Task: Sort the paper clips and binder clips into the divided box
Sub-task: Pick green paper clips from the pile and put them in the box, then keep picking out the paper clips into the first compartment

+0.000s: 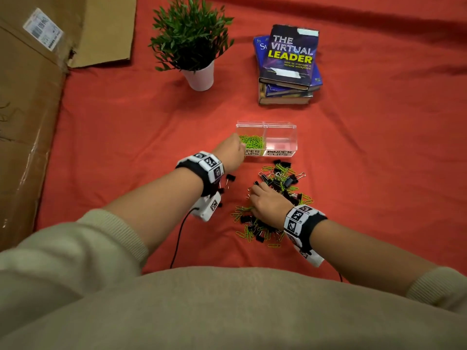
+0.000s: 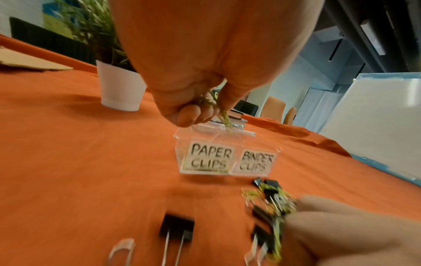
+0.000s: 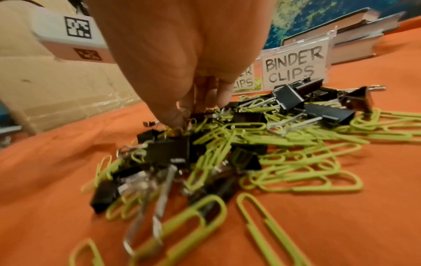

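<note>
I see the left hand pinching green paper clips over the "PAPER CLIPS" compartment of the clear plastic divided box. The right hand rests on the mixed pile of black binder clips and green clips, fingertips curled into it, on the orange-covered desk; I cannot tell whether they grip anything.

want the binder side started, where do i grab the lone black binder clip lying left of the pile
Pinch the lone black metal binder clip across its black body from above. It lies flat on the orange cloth, apart from the pile, its silver wire handles trailing toward you; those are thin and would likely swivel.
</note>
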Demonstrator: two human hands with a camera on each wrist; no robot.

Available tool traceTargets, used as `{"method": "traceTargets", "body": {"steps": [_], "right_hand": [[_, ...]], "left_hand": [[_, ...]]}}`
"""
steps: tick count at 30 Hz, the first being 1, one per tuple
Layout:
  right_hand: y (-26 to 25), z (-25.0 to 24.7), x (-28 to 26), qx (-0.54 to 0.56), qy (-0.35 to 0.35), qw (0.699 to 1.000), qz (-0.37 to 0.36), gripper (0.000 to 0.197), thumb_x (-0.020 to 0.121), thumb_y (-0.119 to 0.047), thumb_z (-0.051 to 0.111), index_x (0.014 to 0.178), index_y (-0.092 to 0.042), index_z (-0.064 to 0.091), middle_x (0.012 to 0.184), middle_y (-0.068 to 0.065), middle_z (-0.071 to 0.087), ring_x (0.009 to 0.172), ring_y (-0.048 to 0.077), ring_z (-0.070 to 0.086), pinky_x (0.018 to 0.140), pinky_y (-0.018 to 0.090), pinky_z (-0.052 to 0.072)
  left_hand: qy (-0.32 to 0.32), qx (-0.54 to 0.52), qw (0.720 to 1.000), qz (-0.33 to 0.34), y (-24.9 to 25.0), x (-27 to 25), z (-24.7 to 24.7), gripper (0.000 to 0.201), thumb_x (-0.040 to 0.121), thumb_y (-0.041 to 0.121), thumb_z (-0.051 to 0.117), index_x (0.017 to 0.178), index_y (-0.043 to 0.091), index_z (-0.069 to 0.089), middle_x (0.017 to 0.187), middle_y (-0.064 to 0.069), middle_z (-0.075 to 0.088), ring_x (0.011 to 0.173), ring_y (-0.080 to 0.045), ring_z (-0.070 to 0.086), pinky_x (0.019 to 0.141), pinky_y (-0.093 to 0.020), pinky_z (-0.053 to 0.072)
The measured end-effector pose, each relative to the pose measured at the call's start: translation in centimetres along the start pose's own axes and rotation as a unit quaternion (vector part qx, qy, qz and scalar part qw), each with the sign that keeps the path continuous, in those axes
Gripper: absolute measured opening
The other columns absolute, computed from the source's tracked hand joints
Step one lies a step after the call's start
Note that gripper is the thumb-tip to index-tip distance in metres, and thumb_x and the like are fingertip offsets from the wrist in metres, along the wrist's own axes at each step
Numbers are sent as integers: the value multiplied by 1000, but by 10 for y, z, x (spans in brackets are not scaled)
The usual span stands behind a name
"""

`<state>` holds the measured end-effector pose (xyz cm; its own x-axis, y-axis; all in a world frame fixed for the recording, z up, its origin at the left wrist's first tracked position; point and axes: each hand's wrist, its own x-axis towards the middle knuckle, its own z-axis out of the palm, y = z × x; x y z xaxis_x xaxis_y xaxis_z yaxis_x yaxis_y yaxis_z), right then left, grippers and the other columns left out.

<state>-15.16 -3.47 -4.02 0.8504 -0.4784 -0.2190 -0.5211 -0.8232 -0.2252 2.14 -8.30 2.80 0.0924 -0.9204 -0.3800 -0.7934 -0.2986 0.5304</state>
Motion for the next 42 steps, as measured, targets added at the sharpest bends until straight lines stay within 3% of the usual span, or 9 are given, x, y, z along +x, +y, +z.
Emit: {"method": "traceTargets", "body": {"steps": [3,8,14,17,21,26,31,36,42], "right_hand": [[4,-17,2,144,0,987,78,14,87,-21,59,88,-7,61,96,8,54,95,23,46,84,34,41],[26,-56,6,349,-18,912,212,10,92,-22,57,89,-13,59,79,2,63,68,16,58,57,25,45],[63,-92,33,385,69,872,295,10,89,-18,62,81,-12,60,78,8,66,65,17,57,56,26,48],[73,-101,60,319,84,893,306,9,88,-16,61,81,-10,61,72,6,61,66,19,55,57,27,44],[71,-103,90,228,78,919,312,12,85,-12,59,90,-4,67,82,13,68,74,23,57,67,26,45],[57,-97,91,187,60,946,258,27,87,-13,59,111,-5,65,113,16,64,102,29,60,86,31,47],[22,-68,44,195,-27,971,133,18,88,-15,58,103,-15,67,98,0,61,89,14,56,88,31,52],[9,-29,12,123,-121,980,97,21,83,-25,63,104,-22,65,105,5,50,109,23,40,94,39,41],[18,-22,1,120,-18,982,147,22,82,-18,61,103,-13,63,109,8,48,107,26,40,91,41,44]], "left_hand": [[3,45,999,-13,9,28,-3,34,101,17,36,123,-8,43,116,-22,58,104,-34,56,76,-32,38],[-12,133,991,-1,14,54,0,26,99,12,43,120,-1,47,122,-20,56,111,-35,55,81,-34,42],[-50,170,984,25,7,63,10,22,93,9,52,112,-2,58,119,-23,60,114,-36,57,97,-43,48],[-20,141,989,35,2,55,7,30,92,11,54,119,0,57,126,-22,56,120,-34,53,100,-41,45],[46,69,994,66,-10,22,7,20,87,8,55,106,6,61,115,-15,60,110,-30,55,93,-35,44],[-59,45,996,53,-30,-34,32,21,86,6,51,100,12,66,105,-10,68,98,-27,63,80,-27,45],[-103,82,989,71,-51,-72,69,22,86,16,59,108,12,61,112,-7,56,102,-24,57,84,-30,43],[-98,100,988,67,-58,-72,80,23,88,15,57,110,9,60,113,-10,51,105,-29,55,88,-36,44],[-37,-2,999,30,-59,-64,71,8,87,14,60,93,10,63,92,0,59,86,-18,55,74,-23,38]]}}
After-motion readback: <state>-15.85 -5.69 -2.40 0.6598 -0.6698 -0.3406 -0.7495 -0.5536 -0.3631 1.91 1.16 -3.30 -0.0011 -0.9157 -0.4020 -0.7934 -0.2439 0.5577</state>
